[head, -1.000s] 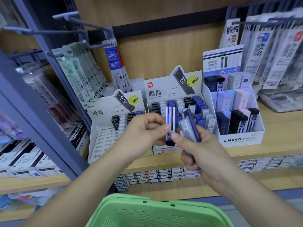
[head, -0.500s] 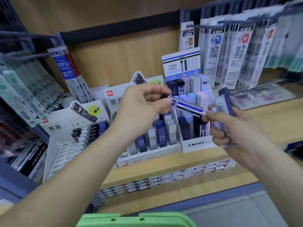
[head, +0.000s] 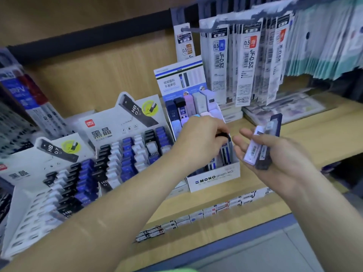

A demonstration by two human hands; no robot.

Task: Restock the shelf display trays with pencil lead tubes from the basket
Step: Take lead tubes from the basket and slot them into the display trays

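Light wooden shelf [head: 294, 134] carries the white cardboard MONO display tray [head: 214, 180], stepped so labels face out. Left hand [head: 202, 140] hangs over its front right compartment, pinching one black-capped lead tube [head: 224, 134], apparently slotting it upright. Right hand [head: 280, 160], just beside, grips the spare white and dark tubes [head: 259, 148] as ready stock.

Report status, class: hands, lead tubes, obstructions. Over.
Left hand pinches black-capped tube, partly in MONO tray. Right hand grips spare tubes. No obstruction seen.
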